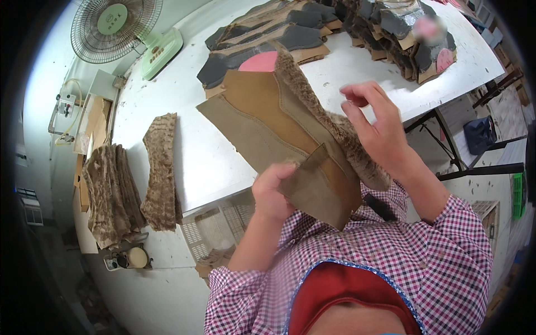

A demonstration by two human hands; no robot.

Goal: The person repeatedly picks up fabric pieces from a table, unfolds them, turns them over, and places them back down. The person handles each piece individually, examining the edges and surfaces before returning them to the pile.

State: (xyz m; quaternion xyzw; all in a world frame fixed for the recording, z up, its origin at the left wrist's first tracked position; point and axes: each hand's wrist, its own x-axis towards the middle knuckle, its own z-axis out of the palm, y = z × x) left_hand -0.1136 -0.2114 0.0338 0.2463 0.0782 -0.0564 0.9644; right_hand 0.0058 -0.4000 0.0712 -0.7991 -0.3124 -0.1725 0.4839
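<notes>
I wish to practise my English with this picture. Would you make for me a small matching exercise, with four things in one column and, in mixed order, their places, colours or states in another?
Column one:
1. Left hand
2. Right hand
3. Fan
4. Bag

Column two:
A. Dark blue
B. Gripping the brown piece
C. Standing on the white table, with a pale green base
D. Raised beside the piece's furry edge, fingers bent

Right pairs: 1-B, 2-D, 3-C, 4-A
</notes>
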